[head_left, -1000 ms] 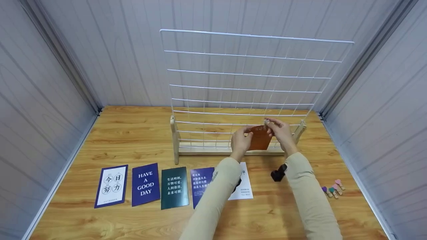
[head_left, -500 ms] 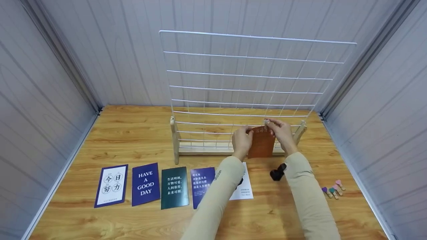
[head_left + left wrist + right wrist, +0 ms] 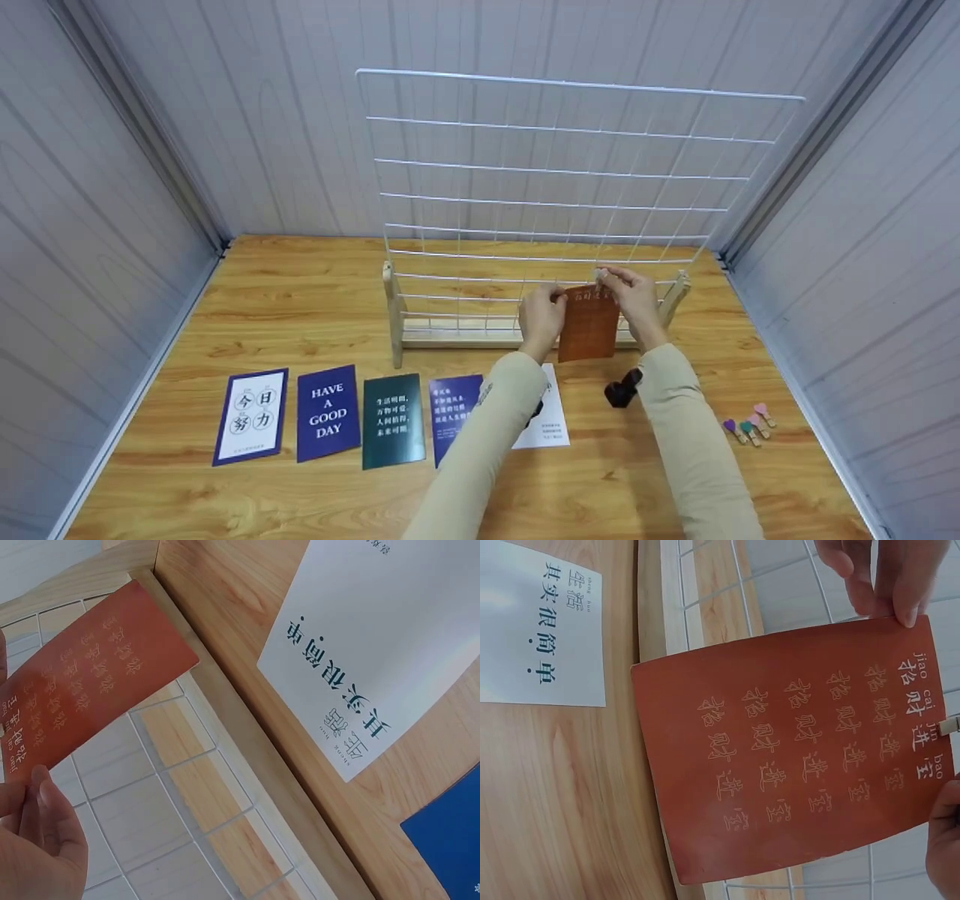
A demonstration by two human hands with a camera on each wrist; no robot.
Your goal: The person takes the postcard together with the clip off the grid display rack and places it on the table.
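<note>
An orange-red card (image 3: 589, 324) with light lettering is held up in front of the white wire grid (image 3: 540, 203). My left hand (image 3: 541, 319) pinches its upper left corner between thumb and fingers. At the top edge, my right hand (image 3: 636, 301) pinches a small wooden clothespin (image 3: 949, 726), which overlaps the card near the middle of its heading. Both hands (image 3: 885, 574) show in the right wrist view, where the right one is partly out of frame. The left wrist view shows the left fingers (image 3: 45, 817) at the card's corner.
A wooden base (image 3: 465, 341) supports the grid. In front lie a white-and-blue card (image 3: 251, 416), a blue card (image 3: 328, 412), a green card (image 3: 394, 421), a purple card (image 3: 454, 401) and a white card (image 3: 553, 420). Several heart clothespins (image 3: 750, 426) lie right, beyond a black object (image 3: 621, 390).
The orange-red card has shifted right and its lower edge has come down and nearer, in front of the wooden base. Both hands stay almost where they were.
</note>
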